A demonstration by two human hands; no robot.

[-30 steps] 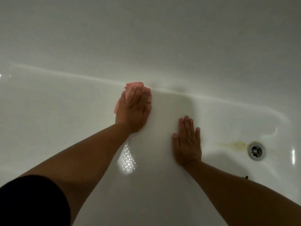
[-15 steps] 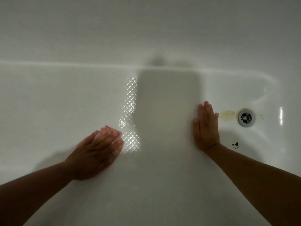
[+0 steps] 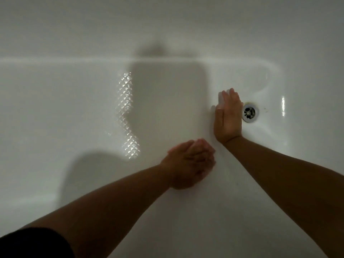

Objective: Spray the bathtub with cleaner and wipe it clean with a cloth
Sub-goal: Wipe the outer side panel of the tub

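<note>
- I was leaning over the white bathtub (image 3: 55, 112), both bare arms reaching down onto its floor.
- My right hand (image 3: 228, 118) lay flat on that floor, fingers straight and close together, pointing at the far wall and gripping nothing.
- It sat just left of the round metal drain (image 3: 250, 113), its edge almost at the drain's rim.
- My left hand (image 3: 189, 163) was down on the floor nearer to me, just left of my right wrist, and smeared by motion blur.
- Its fingers looked bent, but through the blur I could not tell whether they were clamped on anything or only pressing.
- The cloth did not show plainly. There was a pinkish tinge at those fingertips, too soft to call.
- A brownish mark (image 3: 248, 104) sat at the drain's far edge, and small dark specks (image 3: 266, 109) lay just right of the drain.
- A strip of diamond-patterned glints (image 3: 127, 116) ran down the floor left of centre.
- A broad shadow (image 3: 167, 101) fell across the middle of the floor and up the far wall.
- A black sleeve (image 3: 33, 244) covered my left upper arm in the near left corner.
</note>
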